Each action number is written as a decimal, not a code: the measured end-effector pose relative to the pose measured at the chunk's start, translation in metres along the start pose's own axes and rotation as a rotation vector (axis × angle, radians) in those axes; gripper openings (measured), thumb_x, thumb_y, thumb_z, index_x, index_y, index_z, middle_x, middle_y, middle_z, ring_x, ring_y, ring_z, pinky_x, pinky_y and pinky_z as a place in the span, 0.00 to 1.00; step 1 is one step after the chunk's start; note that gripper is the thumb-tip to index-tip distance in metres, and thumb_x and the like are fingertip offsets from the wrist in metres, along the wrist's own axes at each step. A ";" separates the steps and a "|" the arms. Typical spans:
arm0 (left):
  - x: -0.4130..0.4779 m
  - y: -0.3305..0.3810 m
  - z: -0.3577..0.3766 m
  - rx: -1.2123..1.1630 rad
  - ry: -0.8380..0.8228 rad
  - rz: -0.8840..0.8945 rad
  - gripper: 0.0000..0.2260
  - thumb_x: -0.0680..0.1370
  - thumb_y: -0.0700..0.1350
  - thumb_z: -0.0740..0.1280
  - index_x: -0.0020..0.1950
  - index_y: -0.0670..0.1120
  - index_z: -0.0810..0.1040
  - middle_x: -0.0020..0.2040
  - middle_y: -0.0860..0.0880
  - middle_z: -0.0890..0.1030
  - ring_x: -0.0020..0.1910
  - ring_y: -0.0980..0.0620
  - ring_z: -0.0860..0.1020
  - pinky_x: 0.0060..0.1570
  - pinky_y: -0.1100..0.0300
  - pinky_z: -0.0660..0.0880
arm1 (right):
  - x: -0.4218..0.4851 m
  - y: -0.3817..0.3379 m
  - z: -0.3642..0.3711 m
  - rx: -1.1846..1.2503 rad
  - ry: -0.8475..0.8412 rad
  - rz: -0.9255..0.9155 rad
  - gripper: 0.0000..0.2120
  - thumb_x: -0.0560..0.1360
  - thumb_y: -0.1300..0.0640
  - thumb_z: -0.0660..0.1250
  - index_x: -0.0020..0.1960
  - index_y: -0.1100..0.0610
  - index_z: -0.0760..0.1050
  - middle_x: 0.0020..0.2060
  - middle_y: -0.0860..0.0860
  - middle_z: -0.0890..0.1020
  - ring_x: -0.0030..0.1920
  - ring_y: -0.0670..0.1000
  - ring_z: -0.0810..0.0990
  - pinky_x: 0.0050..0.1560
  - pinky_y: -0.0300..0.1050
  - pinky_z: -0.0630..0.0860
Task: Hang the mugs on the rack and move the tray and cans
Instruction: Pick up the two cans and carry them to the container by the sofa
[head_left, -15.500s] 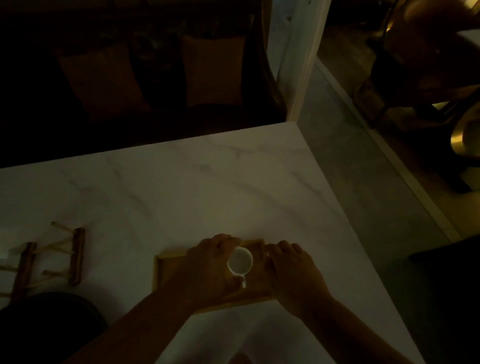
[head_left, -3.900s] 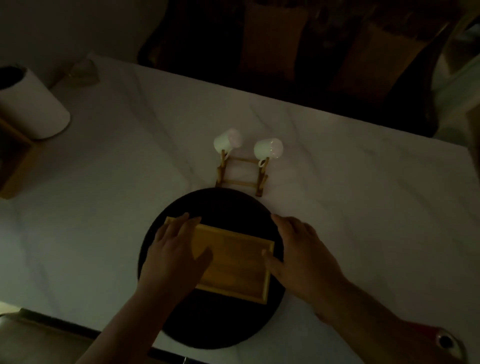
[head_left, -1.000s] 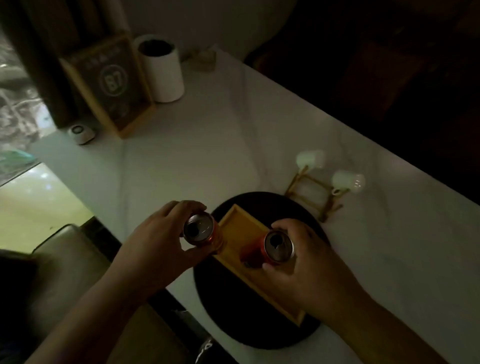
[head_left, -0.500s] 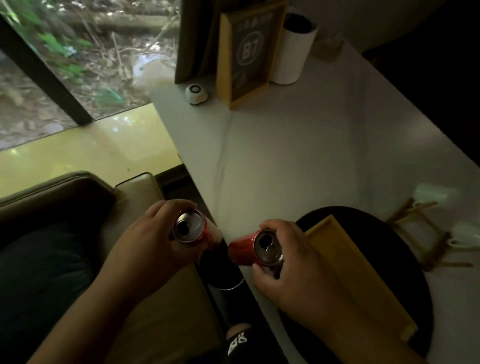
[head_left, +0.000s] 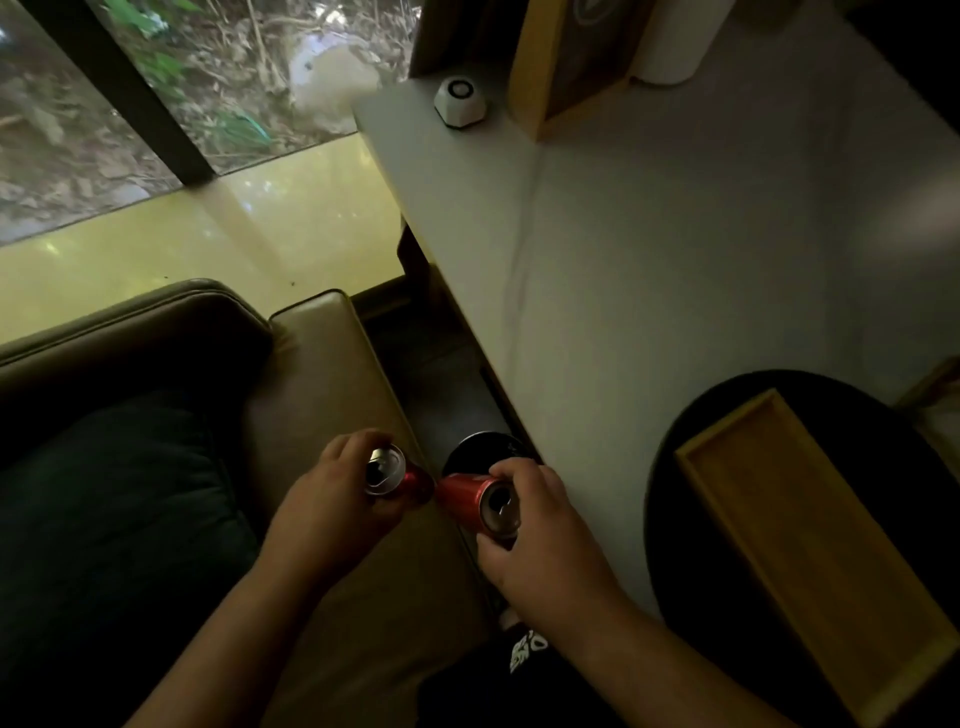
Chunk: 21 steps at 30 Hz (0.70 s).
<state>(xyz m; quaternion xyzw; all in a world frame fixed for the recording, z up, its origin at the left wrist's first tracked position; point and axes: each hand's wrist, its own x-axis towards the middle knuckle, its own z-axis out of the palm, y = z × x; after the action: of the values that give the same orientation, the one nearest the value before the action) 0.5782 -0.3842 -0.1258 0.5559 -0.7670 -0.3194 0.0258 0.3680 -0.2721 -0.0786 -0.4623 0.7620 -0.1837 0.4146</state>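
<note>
Each hand holds a red can off the left edge of the white table (head_left: 675, 249). My left hand (head_left: 332, 514) grips one red can (head_left: 395, 475), tilted, over the sofa seat. My right hand (head_left: 540, 540) grips the other red can (head_left: 478, 504), its open top facing me. Both cans hang above a dark round bin (head_left: 483, 449) on the floor between sofa and table. The wooden tray (head_left: 810, 545) lies on a round black mat (head_left: 717, 415) at the right. A sliver of the wooden mug rack (head_left: 935, 384) shows at the right edge; the mugs are out of view.
A brown leather sofa (head_left: 322, 374) with a dark cushion (head_left: 114, 509) fills the lower left. At the table's far end stand a small white device (head_left: 461, 104), a wooden framed sign (head_left: 566, 62) and a white cylinder (head_left: 680, 41). A window and a yellow floor lie beyond.
Both hands have carried the cans further left and down, off the table and over the bin by the sofa. The view has swung left, so the rack and mugs have slid out.
</note>
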 end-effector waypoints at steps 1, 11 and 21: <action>0.003 -0.004 0.009 0.006 -0.015 0.003 0.30 0.67 0.54 0.78 0.66 0.60 0.70 0.64 0.53 0.77 0.47 0.52 0.81 0.39 0.60 0.71 | 0.000 0.005 0.008 0.009 0.012 0.027 0.29 0.74 0.54 0.74 0.65 0.37 0.62 0.63 0.41 0.68 0.60 0.46 0.78 0.48 0.24 0.68; 0.040 -0.007 0.069 0.051 -0.134 0.090 0.30 0.71 0.51 0.76 0.68 0.57 0.66 0.67 0.50 0.73 0.48 0.45 0.82 0.36 0.61 0.70 | 0.003 0.039 0.054 0.106 0.038 0.296 0.32 0.75 0.56 0.74 0.73 0.45 0.63 0.72 0.49 0.65 0.66 0.54 0.78 0.54 0.36 0.74; 0.067 0.014 0.085 0.110 -0.294 0.049 0.35 0.71 0.61 0.76 0.74 0.54 0.67 0.68 0.47 0.76 0.59 0.45 0.80 0.51 0.53 0.78 | 0.005 0.034 0.033 0.132 -0.032 0.256 0.41 0.74 0.48 0.69 0.82 0.41 0.54 0.79 0.47 0.64 0.72 0.51 0.74 0.67 0.46 0.75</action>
<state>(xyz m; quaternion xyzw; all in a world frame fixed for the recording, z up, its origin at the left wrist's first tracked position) 0.5077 -0.4009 -0.2070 0.4849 -0.7923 -0.3539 -0.1095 0.3741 -0.2560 -0.1234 -0.3359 0.7943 -0.1719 0.4762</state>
